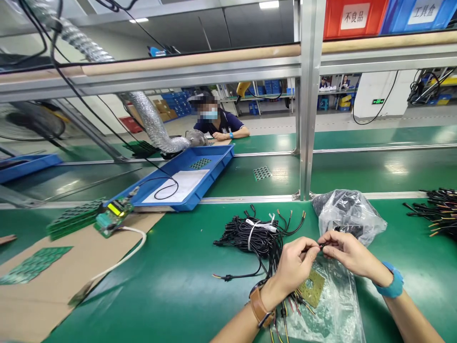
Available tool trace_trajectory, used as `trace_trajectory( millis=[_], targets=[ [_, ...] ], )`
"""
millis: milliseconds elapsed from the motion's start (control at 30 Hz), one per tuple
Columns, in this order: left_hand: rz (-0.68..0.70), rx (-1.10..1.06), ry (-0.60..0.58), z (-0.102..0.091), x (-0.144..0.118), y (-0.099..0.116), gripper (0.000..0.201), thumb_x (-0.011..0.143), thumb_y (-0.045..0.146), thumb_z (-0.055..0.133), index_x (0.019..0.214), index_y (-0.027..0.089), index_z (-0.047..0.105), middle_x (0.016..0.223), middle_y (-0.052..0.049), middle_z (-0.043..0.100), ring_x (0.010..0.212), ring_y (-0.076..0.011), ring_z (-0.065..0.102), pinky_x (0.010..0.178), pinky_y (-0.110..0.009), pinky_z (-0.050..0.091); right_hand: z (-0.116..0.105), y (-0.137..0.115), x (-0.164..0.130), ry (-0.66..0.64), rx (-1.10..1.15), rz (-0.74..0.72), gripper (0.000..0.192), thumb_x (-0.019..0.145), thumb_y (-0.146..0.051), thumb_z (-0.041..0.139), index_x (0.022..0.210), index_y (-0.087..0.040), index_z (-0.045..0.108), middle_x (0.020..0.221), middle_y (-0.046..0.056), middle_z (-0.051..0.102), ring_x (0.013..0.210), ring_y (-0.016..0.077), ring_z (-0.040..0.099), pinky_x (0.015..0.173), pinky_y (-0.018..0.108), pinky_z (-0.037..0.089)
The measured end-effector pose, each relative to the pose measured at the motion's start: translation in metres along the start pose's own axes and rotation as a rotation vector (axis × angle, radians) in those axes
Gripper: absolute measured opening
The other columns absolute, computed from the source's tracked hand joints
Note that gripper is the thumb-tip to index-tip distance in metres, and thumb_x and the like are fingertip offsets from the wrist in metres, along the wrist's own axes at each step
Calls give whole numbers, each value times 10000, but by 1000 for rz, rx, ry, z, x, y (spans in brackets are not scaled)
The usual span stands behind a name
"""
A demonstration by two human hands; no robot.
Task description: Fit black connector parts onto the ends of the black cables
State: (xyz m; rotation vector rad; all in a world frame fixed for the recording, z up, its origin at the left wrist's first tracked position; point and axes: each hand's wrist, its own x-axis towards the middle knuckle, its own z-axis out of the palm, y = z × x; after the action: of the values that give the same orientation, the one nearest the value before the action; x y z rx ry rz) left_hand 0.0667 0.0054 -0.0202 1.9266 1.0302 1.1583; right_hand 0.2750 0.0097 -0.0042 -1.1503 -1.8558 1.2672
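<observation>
My left hand and my right hand meet fingertip to fingertip over the bench. Both are closed in a pinch around a small dark piece, mostly hidden by the fingers; its kind cannot be made out. Just left of them lies a bundle of black cables tied with a white band, coloured wire ends showing. Under my hands are a clear plastic bag and a square yellowish sponge with a hole. Behind my right hand sits another clear bag with dark contents.
A metal post rises beyond my hands. Left stand a blue tray with paper, a small circuit board with a lit display and stacked green boards. More cables lie far right. A masked person sits opposite.
</observation>
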Motion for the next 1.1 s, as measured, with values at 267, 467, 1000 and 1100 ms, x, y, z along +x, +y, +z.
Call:
trace_trajectory(
  millis=[267, 467, 1000, 1100],
  targets=[
    [14, 27, -31, 1, -1, -5, 187, 952, 252, 568, 831, 183, 693, 769, -31, 717, 687, -145, 638, 649, -242, 473, 1, -6, -2, 17, -57, -28, 253, 983, -417, 572, 1044, -187, 659, 913, 58, 698, 791, 197, 652, 725, 307, 549],
    [45, 75, -26, 0, -1, -6, 184, 951, 235, 571, 816, 180, 682, 747, -19, 701, 659, -132, 616, 637, -237, 444, 1, -14, -3, 45, -156, -70, 181, 976, -332, 584, 1017, -187, 684, 908, 58, 726, 814, 204, 648, 730, 298, 505],
    [54, 78, -75, -5, 1, -8, 177, 943, 202, 563, 818, 166, 683, 746, -19, 700, 618, -115, 592, 582, -218, 408, 5, -13, -1, 95, -252, -269, 188, 1026, -282, 542, 1055, -198, 709, 966, 73, 721, 896, 208, 672, 815, 323, 506],
    [47, 87, -71, -5, 0, -9, 176, 949, 211, 560, 827, 162, 677, 746, -20, 692, 618, -115, 578, 592, -225, 399, 5, -12, -2, 95, -266, -281, 180, 1029, -262, 533, 1072, -202, 698, 976, 67, 717, 897, 201, 669, 817, 317, 499]
  ],
)
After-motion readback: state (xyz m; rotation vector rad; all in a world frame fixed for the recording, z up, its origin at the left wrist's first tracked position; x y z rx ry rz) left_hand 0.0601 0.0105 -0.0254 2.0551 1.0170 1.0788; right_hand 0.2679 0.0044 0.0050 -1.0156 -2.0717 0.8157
